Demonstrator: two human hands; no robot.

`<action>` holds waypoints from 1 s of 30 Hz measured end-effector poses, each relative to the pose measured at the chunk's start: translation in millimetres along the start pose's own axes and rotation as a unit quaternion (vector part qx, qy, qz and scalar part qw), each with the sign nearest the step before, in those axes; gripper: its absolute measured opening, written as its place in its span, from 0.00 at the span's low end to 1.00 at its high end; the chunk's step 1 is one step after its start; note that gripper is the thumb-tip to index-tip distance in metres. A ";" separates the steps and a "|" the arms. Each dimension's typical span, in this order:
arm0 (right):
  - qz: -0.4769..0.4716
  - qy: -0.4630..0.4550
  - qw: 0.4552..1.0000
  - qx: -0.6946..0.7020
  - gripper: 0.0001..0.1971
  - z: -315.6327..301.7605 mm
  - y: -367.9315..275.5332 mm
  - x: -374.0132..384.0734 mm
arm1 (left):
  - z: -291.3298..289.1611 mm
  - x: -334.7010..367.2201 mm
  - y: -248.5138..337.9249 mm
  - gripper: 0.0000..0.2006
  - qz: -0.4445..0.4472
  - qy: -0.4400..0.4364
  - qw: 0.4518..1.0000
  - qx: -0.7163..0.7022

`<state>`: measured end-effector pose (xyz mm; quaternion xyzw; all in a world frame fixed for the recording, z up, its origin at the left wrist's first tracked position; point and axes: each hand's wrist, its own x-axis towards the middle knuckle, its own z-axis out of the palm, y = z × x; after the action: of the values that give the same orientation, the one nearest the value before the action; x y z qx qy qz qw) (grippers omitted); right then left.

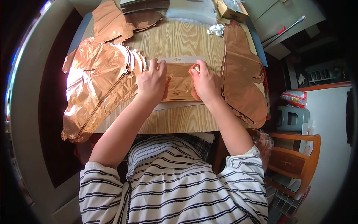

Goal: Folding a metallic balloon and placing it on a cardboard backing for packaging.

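A flat, folded copper-coloured foil balloon [180, 83] lies before me on a white card [176, 60], whose hanging slot shows at its far edge. At the foil's left end, my left hand [151, 80] is closed, with its fingers bent down over the edge. My right hand [206, 83] grips the opposite end, thumb and forefinger pinching a crumpled bit of foil. Close to my left hand sits a heap of shiny copper foil balloons [97, 82] with dark and white edges. Beside my right hand lies a flat stack of duller copper foil balloons [244, 67].
The wood-grain table [179, 41] also bears more copper foil [110, 22] at the far left. Clear plastic bags [192, 11], a small cardboard box [232, 11] and a white bunch [216, 29] are along its far side. A wooden chair [294, 160] stands at the right.
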<state>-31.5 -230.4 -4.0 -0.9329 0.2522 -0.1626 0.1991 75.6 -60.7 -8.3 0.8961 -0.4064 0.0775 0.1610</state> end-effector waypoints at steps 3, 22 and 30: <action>-0.019 0.037 0.999 0.015 0.15 1.9 1.7 0.9 | 2.7 -2.6 -4.7 0.23 0.038 0.057 0.995 0.068; -0.185 -0.133 0.971 -0.074 0.36 -1.6 17.6 -2.6 | 14.8 -18.0 -6.2 0.22 0.038 0.112 0.988 -0.098; -0.169 -0.139 0.969 -0.115 0.37 -8.1 6.2 -3.8 | -20.8 -27.7 -10.2 0.19 0.004 0.097 0.974 -0.204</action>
<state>-40.4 -235.6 -0.6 -0.9921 0.0777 -0.0327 0.0933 65.0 -27.6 1.4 0.8310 -0.3995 0.0806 0.3786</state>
